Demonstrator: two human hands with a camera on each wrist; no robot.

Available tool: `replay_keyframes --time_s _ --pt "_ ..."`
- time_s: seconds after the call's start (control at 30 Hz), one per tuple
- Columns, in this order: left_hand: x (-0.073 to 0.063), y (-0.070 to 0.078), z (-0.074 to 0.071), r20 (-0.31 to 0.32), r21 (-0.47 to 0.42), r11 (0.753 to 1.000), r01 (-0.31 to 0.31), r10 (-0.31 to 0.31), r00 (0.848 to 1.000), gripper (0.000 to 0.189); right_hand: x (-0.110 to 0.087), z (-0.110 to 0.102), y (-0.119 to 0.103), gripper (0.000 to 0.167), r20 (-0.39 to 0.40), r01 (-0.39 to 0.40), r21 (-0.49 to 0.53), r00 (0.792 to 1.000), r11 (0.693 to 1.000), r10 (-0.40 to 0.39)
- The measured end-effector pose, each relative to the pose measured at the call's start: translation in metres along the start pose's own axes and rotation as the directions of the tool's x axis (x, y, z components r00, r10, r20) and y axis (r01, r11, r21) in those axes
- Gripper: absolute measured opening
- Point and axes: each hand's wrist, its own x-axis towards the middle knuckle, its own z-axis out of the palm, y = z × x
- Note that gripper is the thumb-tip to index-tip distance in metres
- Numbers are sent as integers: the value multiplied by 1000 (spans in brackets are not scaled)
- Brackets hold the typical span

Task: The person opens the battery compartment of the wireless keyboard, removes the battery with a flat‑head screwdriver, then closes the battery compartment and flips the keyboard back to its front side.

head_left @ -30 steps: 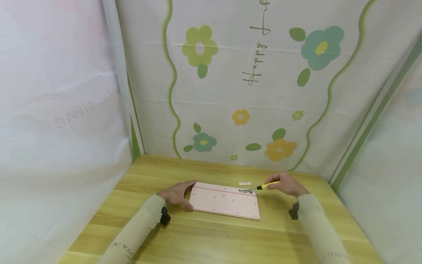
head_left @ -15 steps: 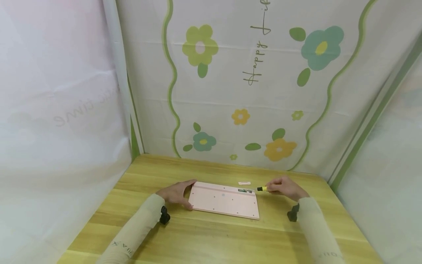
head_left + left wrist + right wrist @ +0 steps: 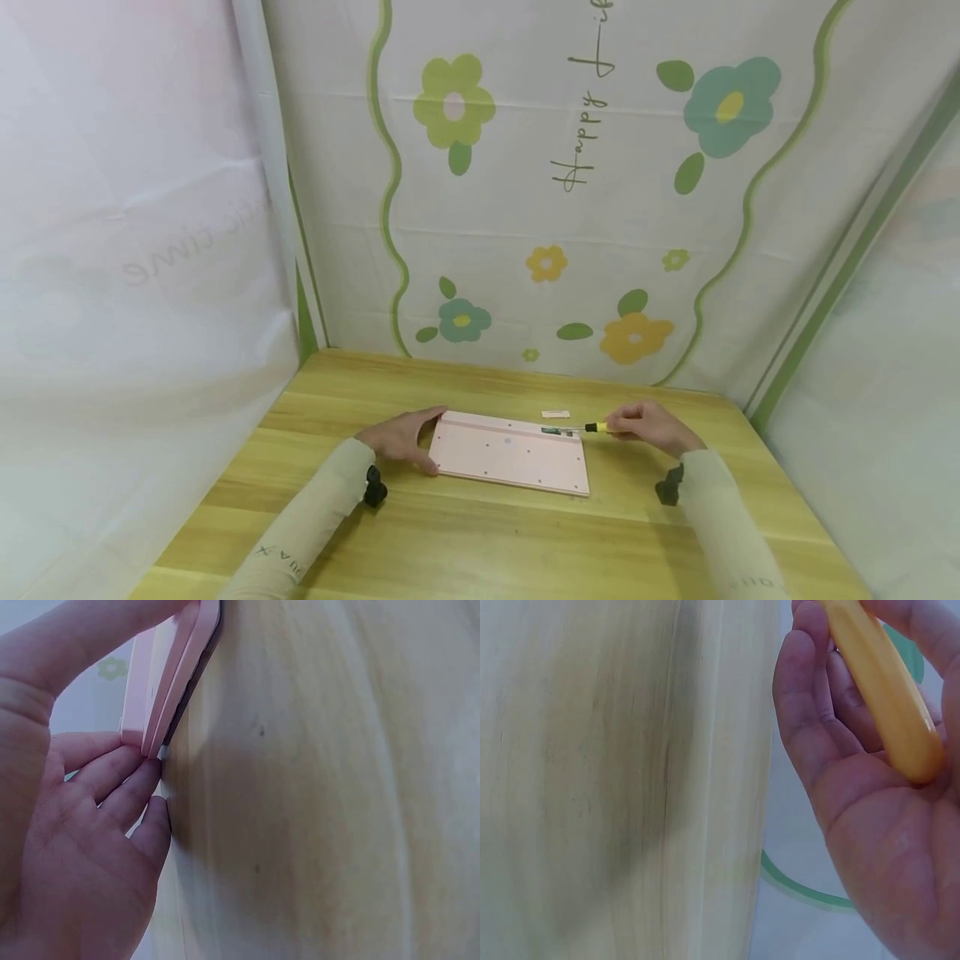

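A pink keyboard (image 3: 502,457) lies face down on the wooden table, its screw-dotted back up. My left hand (image 3: 401,440) grips its left end, thumb at the near corner and fingers at the far one. In the left wrist view, the fingertips touch the edge of the keyboard (image 3: 161,697). My right hand (image 3: 651,427) holds a screwdriver (image 3: 597,427) with a yellow handle and black collar. Its shaft reaches left over the open battery compartment (image 3: 557,432), where the tip is too small to make out. The screwdriver handle (image 3: 885,690) lies between thumb and fingers in the right wrist view.
A small pink cover (image 3: 556,414) lies on the table just behind the compartment. The wooden table (image 3: 450,542) ends at a flower-printed curtain (image 3: 495,200) behind, with more white curtains on both sides.
The screwdriver has tipped from a slant to nearly level, and the fingers of my right hand now cover more of its handle. My left hand and the keyboard stay in place.
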Motion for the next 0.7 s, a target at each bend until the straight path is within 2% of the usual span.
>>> replay_keyframes --time_s 0.23,0.57,0.7 --pt "0 1 0 3 0 1000 0 0 1000 123 -6 -2 -10 35 11 32 -43 999 999 -31" --pt "1 -2 -1 6 -8 1000 -11 11 1000 124 -7 -3 -20 28 -73 17 -204 997 979 -33" --pt "1 -2 0 4 -3 1000 -10 10 1000 124 -9 -7 -23 28 -97 11 -238 995 971 -35"
